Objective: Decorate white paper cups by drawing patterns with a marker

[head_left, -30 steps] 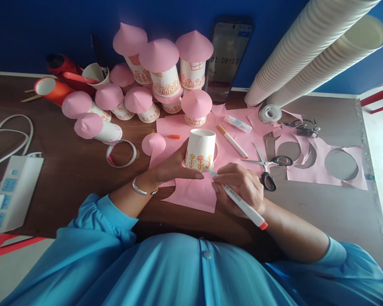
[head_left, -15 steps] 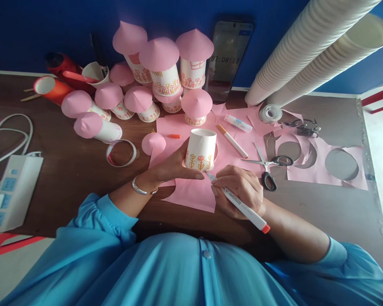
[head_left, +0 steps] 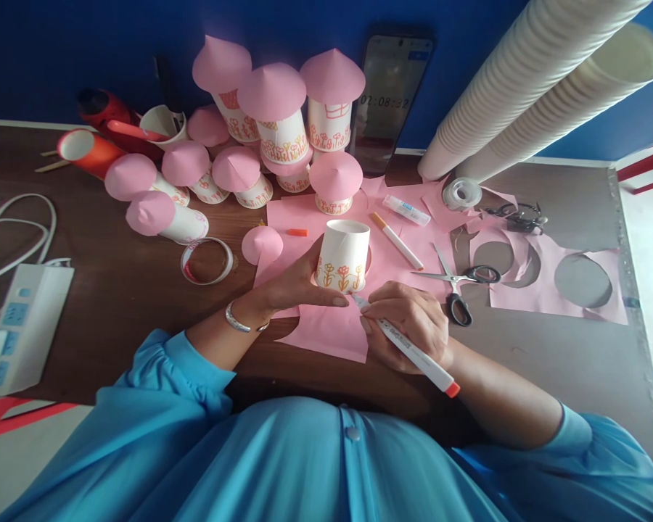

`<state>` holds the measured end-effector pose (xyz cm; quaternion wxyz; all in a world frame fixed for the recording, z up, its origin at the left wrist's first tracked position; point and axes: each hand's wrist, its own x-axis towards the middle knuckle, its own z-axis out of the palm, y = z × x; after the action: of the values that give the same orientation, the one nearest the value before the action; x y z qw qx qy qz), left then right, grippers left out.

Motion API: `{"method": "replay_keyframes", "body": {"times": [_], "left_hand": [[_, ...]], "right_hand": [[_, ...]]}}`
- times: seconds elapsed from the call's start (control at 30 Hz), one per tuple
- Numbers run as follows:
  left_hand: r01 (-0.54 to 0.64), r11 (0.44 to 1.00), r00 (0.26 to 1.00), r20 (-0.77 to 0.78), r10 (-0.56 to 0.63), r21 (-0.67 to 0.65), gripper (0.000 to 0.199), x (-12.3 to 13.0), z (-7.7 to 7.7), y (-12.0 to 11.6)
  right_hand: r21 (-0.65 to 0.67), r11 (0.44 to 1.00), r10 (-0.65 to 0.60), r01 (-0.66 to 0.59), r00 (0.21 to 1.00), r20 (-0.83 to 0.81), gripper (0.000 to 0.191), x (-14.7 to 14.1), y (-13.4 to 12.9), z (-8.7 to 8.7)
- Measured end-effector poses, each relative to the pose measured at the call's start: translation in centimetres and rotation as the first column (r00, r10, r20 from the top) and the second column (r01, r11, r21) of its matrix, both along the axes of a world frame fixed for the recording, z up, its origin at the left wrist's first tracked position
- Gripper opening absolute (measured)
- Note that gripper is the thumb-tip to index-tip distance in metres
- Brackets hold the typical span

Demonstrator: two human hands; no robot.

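Note:
My left hand (head_left: 299, 283) is wrapped round the lower left side of a white paper cup (head_left: 345, 246), which has red and orange flowers drawn near its lower rim. In my right hand (head_left: 408, 322) is a white marker (head_left: 419, 359) with a red end, its tip close to the cup's bottom edge. Pink paper (head_left: 331, 333) lies under both. A small orange-red cap (head_left: 297, 233) and a pink paper cone (head_left: 262, 245) are left of the cup. Another marker (head_left: 397, 243) and open scissors (head_left: 454, 279) lie to its right.
Several pink-roofed cups (head_left: 272, 94) stand at the back beside a phone (head_left: 390, 101). Long stacks of cups (head_left: 522, 87) lean at the right. A tape ring (head_left: 207, 261) and a power strip (head_left: 33, 326) are at left; clear tape (head_left: 461, 193) sits behind the scissors.

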<state>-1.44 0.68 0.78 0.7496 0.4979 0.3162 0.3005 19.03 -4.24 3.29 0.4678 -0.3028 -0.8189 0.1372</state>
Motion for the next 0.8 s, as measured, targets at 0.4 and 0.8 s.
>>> {"method": "replay_keyframes", "body": {"times": [0.4,0.8], "left_hand": [[0.010,1.000,1.000,0.007,-0.011,0.005,0.068,-0.09,-0.29,0.10],[0.019,1.000,1.000,0.021,-0.019,-0.004,0.063,-0.02,-0.32,0.06]], "right_hand": [[0.006,1.000,-0.003,0.003,1.000,-0.004,0.016,0.13,0.06,0.04],[-0.026,1.000,0.007,-0.007,1.000,0.009,0.018,0.02,0.05,0.13]]}}
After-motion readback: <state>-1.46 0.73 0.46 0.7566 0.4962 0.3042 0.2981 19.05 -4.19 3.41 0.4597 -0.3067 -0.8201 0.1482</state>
